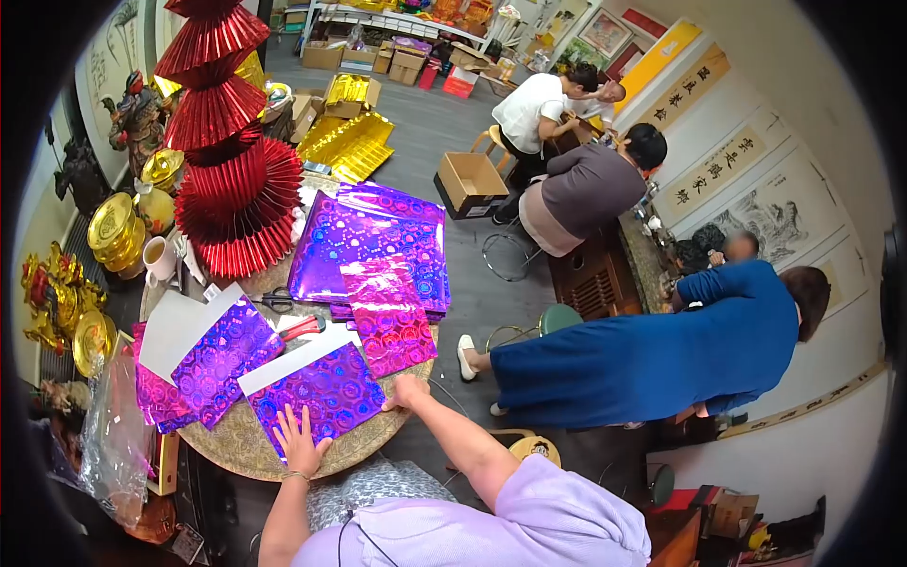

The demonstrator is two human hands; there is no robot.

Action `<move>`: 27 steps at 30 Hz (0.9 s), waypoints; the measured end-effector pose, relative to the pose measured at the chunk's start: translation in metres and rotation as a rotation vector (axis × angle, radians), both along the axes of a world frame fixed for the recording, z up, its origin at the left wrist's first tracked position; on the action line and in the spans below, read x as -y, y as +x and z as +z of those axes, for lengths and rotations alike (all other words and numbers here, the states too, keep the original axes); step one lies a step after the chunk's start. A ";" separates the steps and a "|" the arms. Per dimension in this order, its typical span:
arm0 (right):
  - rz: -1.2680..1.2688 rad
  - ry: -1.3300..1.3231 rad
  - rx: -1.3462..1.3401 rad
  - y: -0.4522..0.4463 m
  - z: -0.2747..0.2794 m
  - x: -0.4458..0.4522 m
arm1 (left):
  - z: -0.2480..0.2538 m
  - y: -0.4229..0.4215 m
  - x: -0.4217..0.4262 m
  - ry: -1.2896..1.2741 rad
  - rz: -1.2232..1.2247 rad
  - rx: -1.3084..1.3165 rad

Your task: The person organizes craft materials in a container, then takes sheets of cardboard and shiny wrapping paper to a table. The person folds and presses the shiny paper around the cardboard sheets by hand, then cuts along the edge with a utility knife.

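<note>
A purple holographic foil sheet point(321, 392) with a white strip along its upper edge lies at the table's near side. My left hand point(300, 444) rests flat on its lower left part, fingers spread. At the sheet's right corner, my right hand point(408, 389) has its fingers closed on the edge. Just above that hand lies a pink-red foil sheet point(389, 317), overlapping a stack of purple foil sheets point(368, 241). More purple foil point(227, 354) with a white border lies to the left. A red utility knife point(302, 328) and black-handled scissors point(278, 300) sit between the sheets.
The round table point(260, 449) also bears a tall red pleated paper tower point(236, 203) and a mug point(160, 257). Gold foil point(348, 146) lies behind it, near an open cardboard box point(472, 184). Several people work at a long counter on the right. Clear plastic wrap point(115, 444) hangs at left.
</note>
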State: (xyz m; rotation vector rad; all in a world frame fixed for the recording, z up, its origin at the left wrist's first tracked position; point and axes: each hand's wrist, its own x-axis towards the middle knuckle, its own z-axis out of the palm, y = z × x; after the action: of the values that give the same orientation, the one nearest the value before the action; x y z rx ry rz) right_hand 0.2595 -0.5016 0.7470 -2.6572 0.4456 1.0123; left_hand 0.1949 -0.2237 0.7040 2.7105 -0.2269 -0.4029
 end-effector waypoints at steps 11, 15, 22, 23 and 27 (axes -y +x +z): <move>0.170 0.170 0.346 0.000 0.057 -0.045 | 0.009 -0.001 0.000 -0.022 0.034 -0.011; 0.488 0.662 0.354 -0.011 -0.011 -0.109 | 0.003 0.002 0.006 -0.029 0.027 0.015; 0.455 0.490 0.285 -0.022 -0.075 -0.121 | 0.010 -0.002 0.000 -0.167 0.092 0.092; 0.452 0.486 0.279 -0.023 -0.073 -0.121 | 0.015 -0.003 -0.004 -0.172 0.091 0.087; 0.431 0.401 0.305 -0.029 -0.052 -0.129 | 0.034 -0.012 -0.027 -0.193 0.058 0.263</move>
State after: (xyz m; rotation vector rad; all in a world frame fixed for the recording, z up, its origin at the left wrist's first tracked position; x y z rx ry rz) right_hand 0.2307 -0.3731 0.6950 -2.5116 -0.3721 0.6809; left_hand 0.1834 -0.1970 0.7382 2.5655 -0.2448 -0.0049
